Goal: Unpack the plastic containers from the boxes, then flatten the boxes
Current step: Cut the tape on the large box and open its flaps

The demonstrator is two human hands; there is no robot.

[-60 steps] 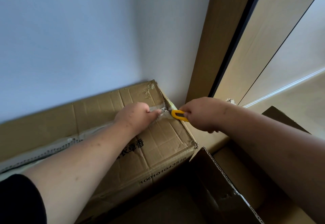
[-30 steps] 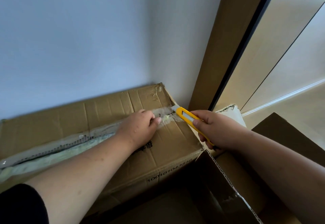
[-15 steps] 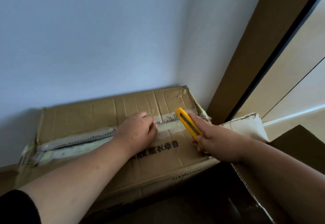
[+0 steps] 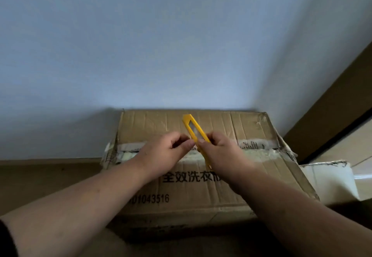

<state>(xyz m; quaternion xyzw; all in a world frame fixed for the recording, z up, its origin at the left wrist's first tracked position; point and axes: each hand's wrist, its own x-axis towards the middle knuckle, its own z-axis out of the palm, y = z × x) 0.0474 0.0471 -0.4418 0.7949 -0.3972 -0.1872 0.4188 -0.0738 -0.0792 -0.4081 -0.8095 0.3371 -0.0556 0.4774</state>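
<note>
A pale blue-grey wall [image 4: 161, 45] filled most of what I saw, meeting a second wall at a corner on the right. A brown door frame [image 4: 330, 103] with a dark edge ran up diagonally at the far right. A brown strip of skirting [image 4: 50, 162] ran along the foot of the wall on the left.

The cardboard box [image 4: 201, 192] sat pushed against the wall, right in front of me, closed, with its two top flaps meeting along a seam. Torn, whitish tape [image 4: 259, 148] ran along that seam from one end to the other, ragged at both ends. Black printed characters and a number showed on the near flap. A white flap [image 4: 330, 178] of another box stuck up just beside its right end.

Both my forearms reached forward over the box and my hands met above the middle of the seam. My right hand [image 4: 223, 152] was curled round the handle of the yellow utility knife [image 4: 194, 129], thumb on top, with the knife's front end pointing up and away from me, tilted to the left, above the far flap. My left hand [image 4: 163, 152] was curled too, its thumb and forefinger pinching the knife body just beside my right thumb. Whether a blade was out I could not tell. A dark sleeve [image 4: 6, 238] edged my left arm at the bottom corner.
</note>
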